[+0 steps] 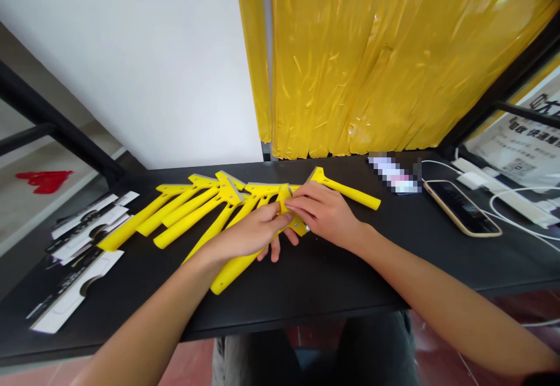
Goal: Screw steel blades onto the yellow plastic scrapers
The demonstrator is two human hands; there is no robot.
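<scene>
Above the middle of the black worktop point(350, 281): yellow plastic scraper with flat head point(236, 268), gripped near the neck by the left hand point(255, 228), long axis slanting, handle end toward the front-left corner. Nearer the head: right hand point(327, 211), fingers bent against it, exact contact hidden. Toward the back edge: loose yellow plastic scrapers point(188, 221), fanned out.

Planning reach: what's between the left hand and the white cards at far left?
Head view: several yellow scrapers, some overlapping, lie on the black tabletop between left hand and white cards.
</scene>
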